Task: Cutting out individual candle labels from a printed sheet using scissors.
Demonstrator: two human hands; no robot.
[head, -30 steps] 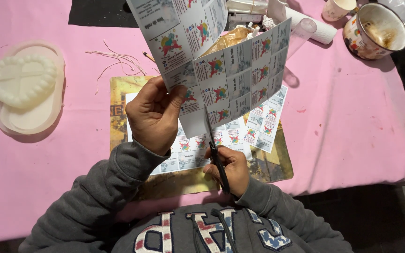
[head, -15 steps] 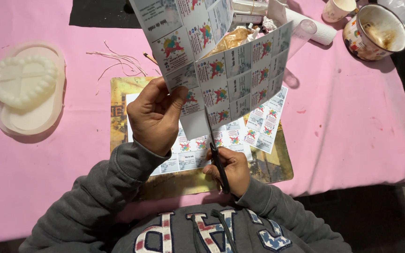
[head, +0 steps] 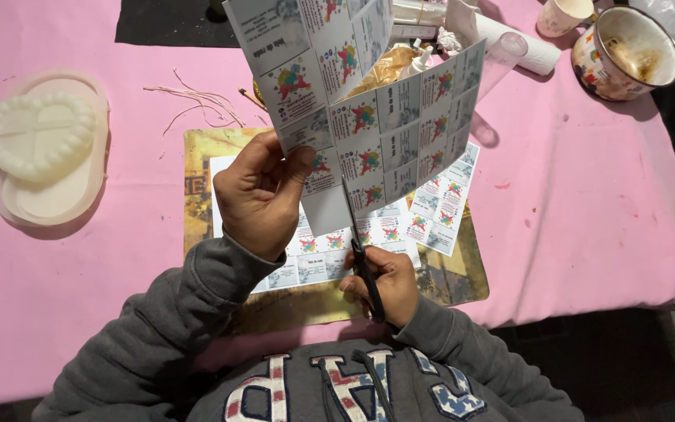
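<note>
Your left hand is clenched on the printed sheet of small colourful labels, thumb on the near face and fingers curled behind, pinching it near its lower left corner. You hold the sheet raised above the table, upright and leaning away from you, and it bends into a shallow fold down the middle. Your right hand is closed around the handles of the black-handled scissors, fingers through the loops. The blades point up and away from you and their tips meet the sheet's lower edge, between two columns of labels; how wide the blades stand cannot be told.

The sheet carries a grid of rectangular labels, each white and grey with a bright multicoloured mark, and one blank white patch shows at its lower edge beside your thumb. A second, similar label sheet lies flat underneath on a worn yellowish mat, which rests on the pink tablecloth. A white heart-shaped mould sits well off to your left.
</note>
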